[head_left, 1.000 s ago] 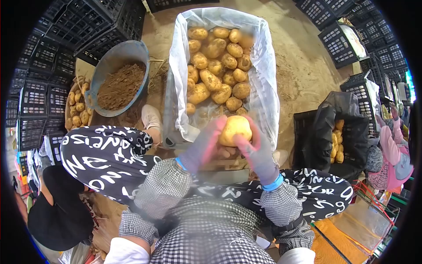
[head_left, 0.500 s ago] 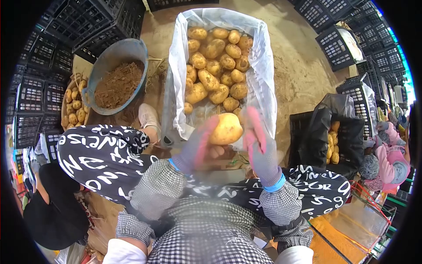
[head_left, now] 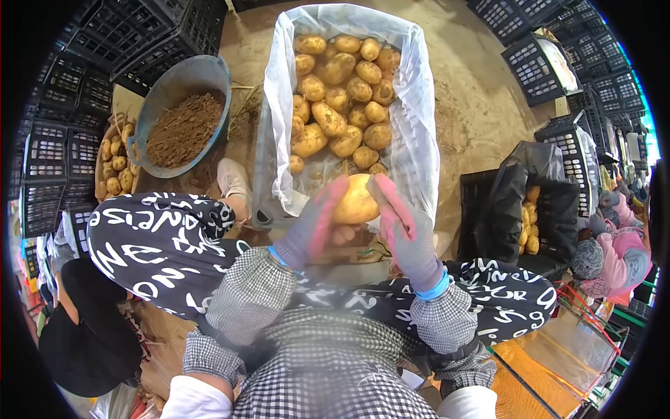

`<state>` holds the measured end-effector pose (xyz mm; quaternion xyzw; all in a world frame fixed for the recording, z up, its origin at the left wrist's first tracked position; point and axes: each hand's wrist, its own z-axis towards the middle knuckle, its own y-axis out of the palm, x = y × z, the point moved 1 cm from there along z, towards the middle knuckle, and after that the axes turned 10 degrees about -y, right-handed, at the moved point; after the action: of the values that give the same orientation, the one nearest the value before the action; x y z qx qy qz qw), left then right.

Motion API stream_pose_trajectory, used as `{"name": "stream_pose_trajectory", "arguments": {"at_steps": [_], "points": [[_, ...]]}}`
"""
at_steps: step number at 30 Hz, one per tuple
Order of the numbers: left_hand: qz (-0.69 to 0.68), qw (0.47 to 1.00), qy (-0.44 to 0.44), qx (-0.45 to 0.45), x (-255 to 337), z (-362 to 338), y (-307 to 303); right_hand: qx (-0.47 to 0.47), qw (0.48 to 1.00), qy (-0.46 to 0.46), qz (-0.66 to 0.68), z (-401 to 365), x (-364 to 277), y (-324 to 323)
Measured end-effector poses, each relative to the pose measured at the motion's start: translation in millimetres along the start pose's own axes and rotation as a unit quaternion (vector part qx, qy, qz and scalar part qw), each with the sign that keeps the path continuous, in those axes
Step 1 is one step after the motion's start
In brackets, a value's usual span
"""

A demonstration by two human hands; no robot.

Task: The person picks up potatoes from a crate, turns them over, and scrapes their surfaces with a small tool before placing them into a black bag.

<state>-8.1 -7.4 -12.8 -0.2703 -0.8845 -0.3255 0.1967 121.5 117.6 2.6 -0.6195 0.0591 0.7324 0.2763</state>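
A large, pale yellow potato [head_left: 356, 200] is between my two hands, above the near end of a crate. My left hand [head_left: 313, 225], in a grey and pink glove, is closed on its left side. My right hand [head_left: 406, 227], in a matching glove, presses its fingers along the right side. Just beyond lies the crate lined with white plastic sheet [head_left: 417, 140], with many soil-marked potatoes [head_left: 329, 120] in it. The potato's underside is hidden.
A blue tub [head_left: 222, 77] of brown soil stands at left, beside a container of small potatoes [head_left: 115, 167]. At right is a black-lined crate [head_left: 481, 216] holding potatoes. Stacked black crates [head_left: 59, 153] line the left. Other people [head_left: 614, 258] sit at far right.
My right hand has moved left from beside the potato to touch it. My left hand keeps its hold. The view has shifted slightly.
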Motion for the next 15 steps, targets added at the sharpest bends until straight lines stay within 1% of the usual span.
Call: {"name": "stream_pose_trajectory", "arguments": {"at_steps": [1, 2, 4, 5, 7, 8, 9, 10, 12, 15], "points": [[0.004, 1.0, -0.005, -0.007, 0.9, -1.0, -0.7, 0.001, 1.0, -0.002, 0.009, 1.8, -3.2, 0.0], [0.008, 1.0, -0.01, -0.014, 2.4, -2.3, -1.4, -0.018, 0.999, -0.021, -0.032, 3.0, -11.2, -3.7], [0.014, 1.0, -0.013, -0.017, 2.2, -2.6, -0.9, -0.012, 0.999, -0.036, -0.035, 4.0, -11.0, -4.5], [0.016, 1.0, -0.011, -0.012, 0.9, -2.5, -1.1, 0.014, 0.999, -0.032, 0.002, 1.7, -0.2, -0.4], [0.014, 1.0, -0.003, 0.002, -0.6, -4.0, 0.2, 0.015, 1.0, -0.017, 0.017, 0.7, 1.1, 2.2], [0.008, 1.0, 0.005, 0.011, 0.1, -4.9, 3.2, -0.01, 1.0, -0.007, -0.007, 0.3, -3.3, 0.4], [0.003, 1.0, 0.013, 0.019, 0.7, -4.7, 5.6, -0.015, 1.0, -0.005, -0.015, 1.3, -6.8, -1.3], [0.006, 1.0, -0.003, 0.02, 0.6, -3.6, 5.1, -0.019, 1.0, -0.003, -0.023, 2.2, -10.3, -3.0], [0.012, 0.999, -0.036, 0.025, -0.9, -1.9, 1.0, 0.005, 1.0, -0.01, -0.011, 1.1, -10.8, -1.7], [0.022, 1.0, -0.004, 0.018, -3.0, 0.1, 0.8, 0.004, 0.999, -0.021, -0.026, -3.7, 1.7, -0.2]]}}
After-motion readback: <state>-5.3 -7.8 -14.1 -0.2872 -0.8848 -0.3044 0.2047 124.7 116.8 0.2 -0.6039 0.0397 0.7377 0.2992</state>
